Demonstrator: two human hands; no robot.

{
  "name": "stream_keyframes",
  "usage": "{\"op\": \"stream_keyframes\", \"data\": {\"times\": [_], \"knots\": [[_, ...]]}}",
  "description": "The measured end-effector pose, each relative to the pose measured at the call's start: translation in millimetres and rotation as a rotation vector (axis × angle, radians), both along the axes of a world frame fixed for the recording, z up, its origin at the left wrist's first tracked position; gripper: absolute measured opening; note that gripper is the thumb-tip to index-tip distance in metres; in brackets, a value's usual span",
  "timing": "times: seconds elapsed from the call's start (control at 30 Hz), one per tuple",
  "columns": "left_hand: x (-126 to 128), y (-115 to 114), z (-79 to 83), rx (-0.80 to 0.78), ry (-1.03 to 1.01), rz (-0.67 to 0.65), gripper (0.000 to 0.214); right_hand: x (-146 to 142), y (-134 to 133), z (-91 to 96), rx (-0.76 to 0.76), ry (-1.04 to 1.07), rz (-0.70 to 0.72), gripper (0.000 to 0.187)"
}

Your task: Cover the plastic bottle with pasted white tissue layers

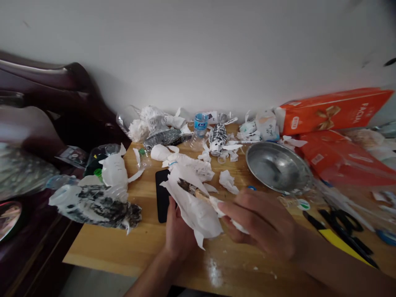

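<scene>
Steadying a white paper form [201,214] above the worktop [145,251], the left hand [181,233] had its grip closed at the form's left edge, most fingers hidden beneath. The right hand [262,220] pinched a brush [202,195] by the handle, grip drawn tight, white paper caught between fingers and handle. Dark bristles lay over the form; whether they touched, could not tell. A black phone [161,198] lay flat just left of the form, partly covered. Left end: a black-and-white painted form [95,206], on its side. Farther back, a striped form [218,138] beside a blue-labelled bottle [201,122]. Right: metal basin [272,161], orange packs [337,109] behind it, black-handled scissors [345,218] nearer.
</scene>
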State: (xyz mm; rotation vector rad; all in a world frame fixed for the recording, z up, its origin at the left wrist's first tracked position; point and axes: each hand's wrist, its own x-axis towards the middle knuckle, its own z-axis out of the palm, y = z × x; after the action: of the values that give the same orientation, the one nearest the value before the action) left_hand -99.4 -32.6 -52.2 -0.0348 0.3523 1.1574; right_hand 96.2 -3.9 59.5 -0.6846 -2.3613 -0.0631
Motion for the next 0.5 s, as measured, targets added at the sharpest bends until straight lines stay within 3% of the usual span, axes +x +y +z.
{"op": "stream_keyframes", "data": {"times": [0.17, 0.33, 0.5], "knots": [[-3.4, 2.7, 4.3, -0.032, -0.028, 0.01, 0.056, -5.7, -17.5, 3.7, 0.007, -0.107, -0.038, 0.018], [-4.7, 2.3, 3.6, -0.019, -0.014, 0.015, 0.058, -8.8, -28.1, 24.4, -0.159, -0.111, -0.005, 0.026], [-2.4, -1.6, 0.8, -0.076, 0.004, -0.007, 0.058, -0.4, -29.5, 41.4, -0.2, 0.003, -0.115, 0.025]]}}
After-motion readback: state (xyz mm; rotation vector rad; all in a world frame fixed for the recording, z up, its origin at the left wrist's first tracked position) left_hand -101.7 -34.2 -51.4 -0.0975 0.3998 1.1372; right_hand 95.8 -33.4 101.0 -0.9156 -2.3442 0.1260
